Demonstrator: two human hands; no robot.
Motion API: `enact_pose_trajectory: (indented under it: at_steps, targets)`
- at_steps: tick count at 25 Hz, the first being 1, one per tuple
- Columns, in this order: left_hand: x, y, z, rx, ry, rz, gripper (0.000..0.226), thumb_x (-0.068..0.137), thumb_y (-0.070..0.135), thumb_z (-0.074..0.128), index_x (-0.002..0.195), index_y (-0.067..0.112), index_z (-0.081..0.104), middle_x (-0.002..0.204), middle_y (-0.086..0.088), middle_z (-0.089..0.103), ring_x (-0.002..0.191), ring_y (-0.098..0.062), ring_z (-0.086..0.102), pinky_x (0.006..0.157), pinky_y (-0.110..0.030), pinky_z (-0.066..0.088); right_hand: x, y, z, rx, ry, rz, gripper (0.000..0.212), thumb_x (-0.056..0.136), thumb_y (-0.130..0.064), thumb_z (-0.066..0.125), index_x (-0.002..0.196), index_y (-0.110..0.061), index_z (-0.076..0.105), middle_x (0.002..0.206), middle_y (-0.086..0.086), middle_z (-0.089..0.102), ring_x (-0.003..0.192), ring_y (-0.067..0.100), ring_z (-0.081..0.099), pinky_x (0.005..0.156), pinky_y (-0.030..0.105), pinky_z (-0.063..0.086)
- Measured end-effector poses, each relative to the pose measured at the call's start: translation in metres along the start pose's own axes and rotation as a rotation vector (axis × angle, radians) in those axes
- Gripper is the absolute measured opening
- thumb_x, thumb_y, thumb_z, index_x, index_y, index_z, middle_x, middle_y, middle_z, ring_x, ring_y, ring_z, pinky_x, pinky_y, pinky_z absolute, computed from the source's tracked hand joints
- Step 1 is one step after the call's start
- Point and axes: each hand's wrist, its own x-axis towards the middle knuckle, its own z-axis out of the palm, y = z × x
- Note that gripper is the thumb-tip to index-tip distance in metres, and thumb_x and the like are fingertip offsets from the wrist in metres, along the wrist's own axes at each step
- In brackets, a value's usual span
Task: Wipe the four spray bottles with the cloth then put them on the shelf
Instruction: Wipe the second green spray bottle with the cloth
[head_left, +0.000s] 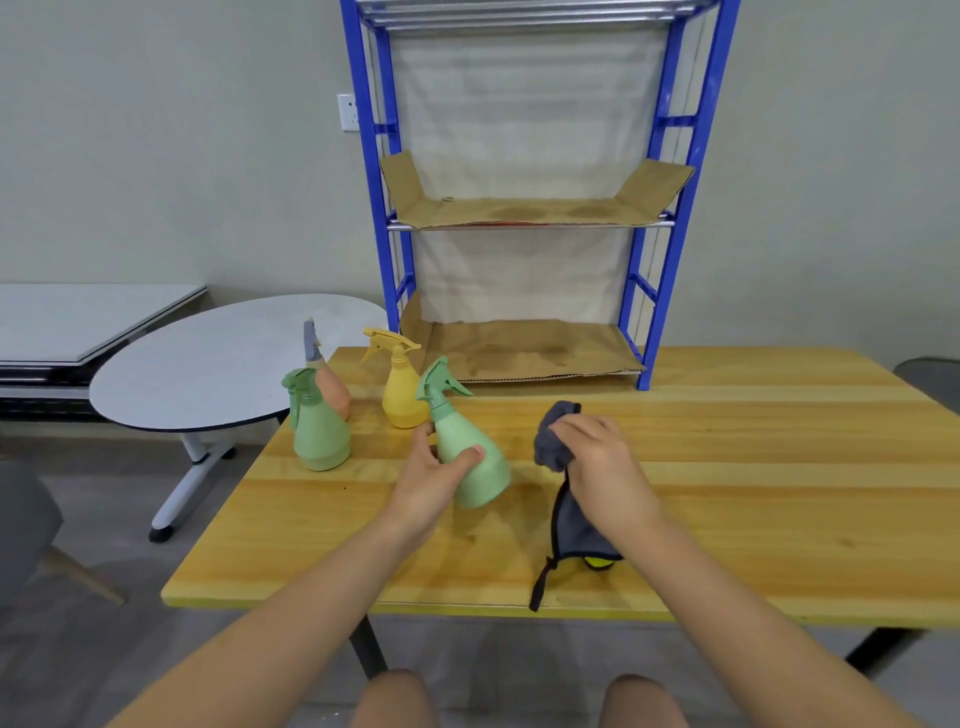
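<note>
Near the middle of the table (727, 467), the left hand (434, 475) curls its fingers round a tilted green bottle (470, 452) and the right hand (597, 457) squeezes the gray cloth (553, 441) just beside it, so hold tight and rub all around.

Perhaps a plain workroom: wooden table (727, 441), blue metal shelf (675, 171), bare wall (156, 156).

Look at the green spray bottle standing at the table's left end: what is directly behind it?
Behind the standing green bottle is an orange bottle with a grey sprayer. The green one covers its lower left side, so its base is mostly hidden.
</note>
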Motion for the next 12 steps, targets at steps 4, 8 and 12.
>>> enact_pose_trajectory:
  at_steps: [4,8,12]
  targets:
    - [0.002,-0.012,0.026,0.191,-0.090,0.094,0.075,0.087,0.027,0.079,0.145,0.029,0.031,0.122,0.005,0.057,0.103,-0.011,0.064,0.076,-0.026,0.056,0.020,0.050,-0.025,-0.249,-0.244,0.281,0.027,0.071,0.011,0.054,0.077,-0.015,0.056,0.088,0.002,0.050,0.086,0.031,0.052,0.069,0.035,0.043]
    - [0.011,-0.020,0.058,0.253,-0.184,0.120,0.079,0.086,0.026,0.080,0.146,0.029,0.029,0.124,0.006,0.055,0.104,-0.008,0.062,0.079,-0.025,0.054,0.028,0.090,-0.051,-0.464,-0.473,0.610,0.027,0.088,-0.015,0.055,0.066,-0.021,0.041,0.083,0.003,0.050,0.085,0.031,0.053,0.068,0.033,0.043]
    - [0.019,-0.026,0.076,0.329,-0.209,0.142,0.081,0.084,0.030,0.081,0.146,0.032,0.029,0.129,0.007,0.054,0.107,-0.008,0.061,0.089,-0.031,0.053,0.020,0.108,-0.039,-0.482,-0.548,0.662,0.010,0.094,-0.022,0.054,0.086,-0.016,0.057,0.101,0.008,0.063,0.098,0.030,0.059,0.076,0.033,0.047]
